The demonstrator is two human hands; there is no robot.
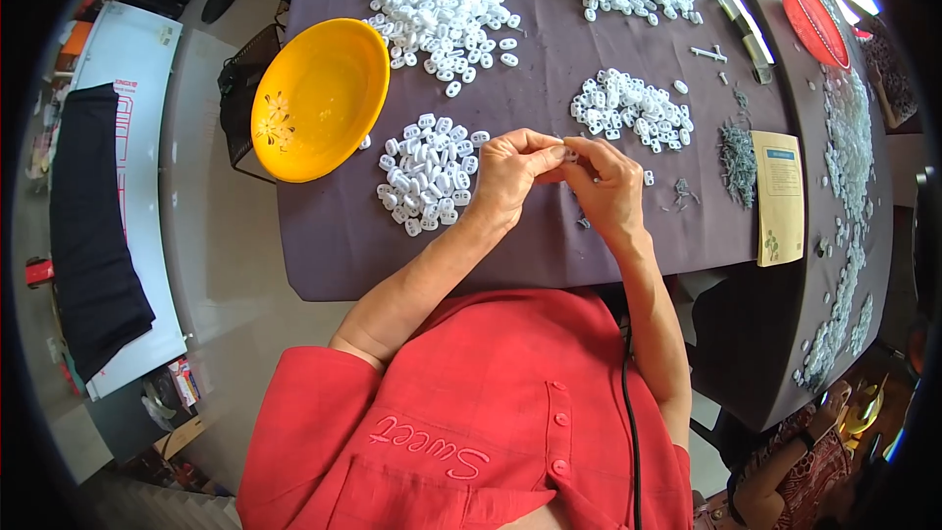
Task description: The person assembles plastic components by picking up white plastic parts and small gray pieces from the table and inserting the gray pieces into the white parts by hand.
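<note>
- The person in the red shirt is leaning over the table (334,236), both forearms reaching up from the lower edge and bending inward so the hands are meeting just above the near edge of the dark purple cloth.
- The left hand (510,177) is curling with its wrist bent, its fingers (549,150) pinching something tiny against the other hand; the piece itself is too small to make out, though a bit of white is showing between the fingertips.
- The right hand (608,186) is arching over from the other side, its fingers (579,152) pressing together on the same small white piece (568,149), touching the left fingertips.
- Just left of the left hand a heap of white plastic clips (427,177) is lying on the cloth; a second heap (633,108) is sitting beyond the right hand, and two larger ones (442,10) are spreading farther back.
- A yellow bowl (319,98) is hanging over the table's left edge, tilted, with a few pale bits inside.
- A pile of small grey metal parts (736,162) is lying to the right, just beside a tall yellowish paper leaflet (780,196) with a blue band near its top and a small green mark at its foot.
- A red round dish (814,20) is resting at the far right.
</note>
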